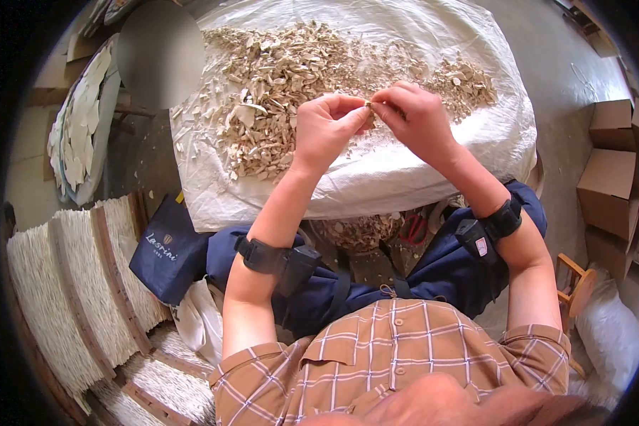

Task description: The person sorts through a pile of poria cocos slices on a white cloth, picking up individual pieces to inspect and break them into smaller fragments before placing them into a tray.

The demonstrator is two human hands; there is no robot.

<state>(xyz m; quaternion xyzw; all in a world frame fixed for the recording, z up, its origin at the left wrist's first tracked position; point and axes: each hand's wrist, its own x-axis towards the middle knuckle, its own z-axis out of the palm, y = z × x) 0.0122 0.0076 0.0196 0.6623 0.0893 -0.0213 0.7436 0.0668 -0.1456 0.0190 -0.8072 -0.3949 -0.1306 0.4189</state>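
Both hands meet above a table covered with a white cloth point(213, 192). My left hand point(326, 131) pinches a small pale piece point(368, 104) between thumb and fingertips. From the other side, my right hand point(415, 117) closes its thumb and fingers on the same piece, which is too small to make out well. Beneath and behind the hands, a large heap of beige flakes and chips point(284, 71) spreads over the cloth. A smaller heap point(465, 82) lies to the right. One larger whitish flake point(245, 115) sits left of my left hand.
A basket of flakes point(358, 233) is under the table edge, beside red-handled tool parts point(415, 226). Racks of pale strips point(64, 284) and a navy bag point(169, 248) stand at left. Cardboard boxes point(607, 181) and a wooden stool point(581, 291) are at right.
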